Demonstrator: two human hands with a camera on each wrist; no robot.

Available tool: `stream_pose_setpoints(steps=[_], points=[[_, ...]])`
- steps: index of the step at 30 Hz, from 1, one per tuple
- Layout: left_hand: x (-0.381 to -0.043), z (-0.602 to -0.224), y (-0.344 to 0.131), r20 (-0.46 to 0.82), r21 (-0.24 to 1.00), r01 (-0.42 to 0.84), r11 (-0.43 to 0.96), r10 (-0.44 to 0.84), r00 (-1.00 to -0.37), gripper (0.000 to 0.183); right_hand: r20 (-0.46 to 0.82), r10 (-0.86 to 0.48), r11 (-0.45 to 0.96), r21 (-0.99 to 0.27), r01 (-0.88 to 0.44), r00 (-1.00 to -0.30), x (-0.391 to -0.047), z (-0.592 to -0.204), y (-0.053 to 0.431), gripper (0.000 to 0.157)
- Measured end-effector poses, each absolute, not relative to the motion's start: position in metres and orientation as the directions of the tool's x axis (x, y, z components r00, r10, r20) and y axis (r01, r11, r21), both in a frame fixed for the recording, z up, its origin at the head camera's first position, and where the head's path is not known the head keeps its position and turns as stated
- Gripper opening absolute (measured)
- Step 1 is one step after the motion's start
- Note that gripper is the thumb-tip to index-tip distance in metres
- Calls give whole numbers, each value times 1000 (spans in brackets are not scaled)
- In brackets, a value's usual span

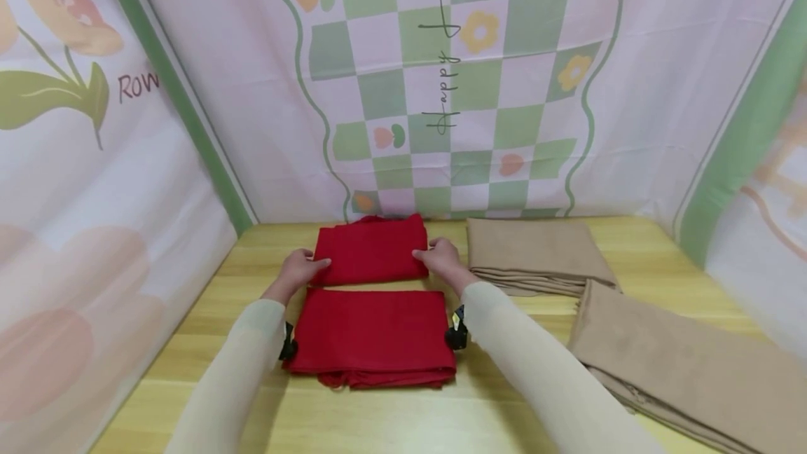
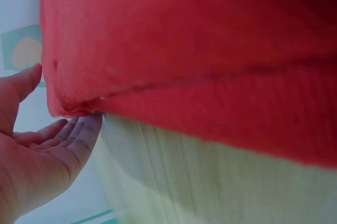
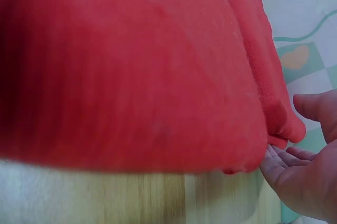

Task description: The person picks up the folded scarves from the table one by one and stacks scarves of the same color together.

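Observation:
Two folded red cloths lie one behind the other on the table. At the far red cloth (image 1: 372,251), my left hand (image 1: 298,273) holds the left end and my right hand (image 1: 443,258) the right end, each thumb over its top. In the left wrist view, the left hand's fingers (image 2: 79,134) reach under the cloth's corner. The right wrist view has the right hand's fingers (image 3: 276,163) at the cloth's lower edge, with the thumb (image 3: 310,105) apart from them. Between my forearms sits the near red cloth (image 1: 378,335), its loose layers showing along the front.
To the right, a folded beige cloth (image 1: 536,247) lies by the back edge. Another beige cloth (image 1: 687,370) lies at a slant closer to me, beside my right forearm. Patterned fabric (image 1: 416,90) hangs behind the wooden table (image 1: 378,426) and on both sides.

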State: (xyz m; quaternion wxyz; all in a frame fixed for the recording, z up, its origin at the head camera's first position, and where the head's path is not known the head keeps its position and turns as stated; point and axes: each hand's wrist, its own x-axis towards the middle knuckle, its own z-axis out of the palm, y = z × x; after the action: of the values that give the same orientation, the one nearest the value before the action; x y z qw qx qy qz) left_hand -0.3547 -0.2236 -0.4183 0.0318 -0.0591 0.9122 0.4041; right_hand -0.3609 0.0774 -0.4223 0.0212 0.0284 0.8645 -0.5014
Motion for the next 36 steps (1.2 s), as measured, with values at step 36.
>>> stream_pose_setpoints(steps=[36], points=[[-358,-415,-223,-315,797,-293,528,-51,-948,47,-116,5,448,-888,106,-993,-368,-424,81,25]])
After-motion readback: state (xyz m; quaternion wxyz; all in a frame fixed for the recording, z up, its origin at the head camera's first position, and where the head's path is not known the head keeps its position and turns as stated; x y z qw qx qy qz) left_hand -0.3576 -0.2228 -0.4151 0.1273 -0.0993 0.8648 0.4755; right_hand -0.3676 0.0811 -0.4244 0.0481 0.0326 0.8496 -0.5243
